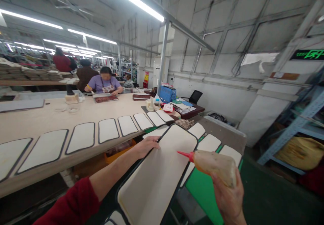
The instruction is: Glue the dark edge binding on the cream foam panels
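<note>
A long white panel (pixel 157 171) with rounded corners and a dark edge slants across the front of the view. Along its left edge, my left hand (pixel 148 147) grips it, thumb on the white face. My right hand (pixel 227 193) is wrapped round a glue bottle (pixel 217 166), cloudy with amber liquid inside. The bottle's red nozzle (pixel 186 155) points left, over the panel's upper right part; whether the tip touches the surface I cannot tell. Similar white panels (pixel 211 144) lie on a green surface (pixel 202 188) under and beside the held one.
A row of dark-edged panels (pixel 82 137) lines the near edge of the long table (pixel 101 100). Across it a co-worker (pixel 106 83) in purple works on a flat brown piece. Small bottles (pixel 153 104) and a blue crate (pixel 167 93) stand farther back. Metal shelving (pixel 298 123) rises at right.
</note>
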Tool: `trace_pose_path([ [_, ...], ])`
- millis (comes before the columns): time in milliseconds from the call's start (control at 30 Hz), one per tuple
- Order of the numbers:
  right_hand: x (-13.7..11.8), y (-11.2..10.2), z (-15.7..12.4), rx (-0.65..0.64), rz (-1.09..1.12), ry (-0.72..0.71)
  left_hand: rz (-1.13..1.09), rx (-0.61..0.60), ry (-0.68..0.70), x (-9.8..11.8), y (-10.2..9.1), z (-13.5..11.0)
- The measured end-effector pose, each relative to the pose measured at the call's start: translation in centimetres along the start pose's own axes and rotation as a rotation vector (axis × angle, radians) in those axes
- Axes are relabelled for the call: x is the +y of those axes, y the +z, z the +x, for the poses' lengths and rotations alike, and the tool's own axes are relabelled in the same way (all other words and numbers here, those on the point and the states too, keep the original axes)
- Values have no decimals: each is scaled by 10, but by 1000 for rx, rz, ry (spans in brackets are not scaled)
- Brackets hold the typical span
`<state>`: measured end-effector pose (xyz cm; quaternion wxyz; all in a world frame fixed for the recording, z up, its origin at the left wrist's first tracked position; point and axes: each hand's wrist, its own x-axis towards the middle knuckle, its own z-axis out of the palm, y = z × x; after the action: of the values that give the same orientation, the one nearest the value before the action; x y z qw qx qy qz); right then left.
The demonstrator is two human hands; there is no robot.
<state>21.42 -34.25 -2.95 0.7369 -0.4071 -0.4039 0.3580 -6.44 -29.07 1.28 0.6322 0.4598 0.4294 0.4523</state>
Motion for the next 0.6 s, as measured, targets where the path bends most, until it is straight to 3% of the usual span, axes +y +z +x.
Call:
trace_pose_path([
  [200,15,2,-48,-213,83,184,-4,17,0,-5,-8,5],
  [400,14,-1,-11,-85,27,34,-10,-48,-39,-4,-11,4],
  [600,20,12,-30,-196,-15,116,-46,-23,-33,-11,-16,6],
])
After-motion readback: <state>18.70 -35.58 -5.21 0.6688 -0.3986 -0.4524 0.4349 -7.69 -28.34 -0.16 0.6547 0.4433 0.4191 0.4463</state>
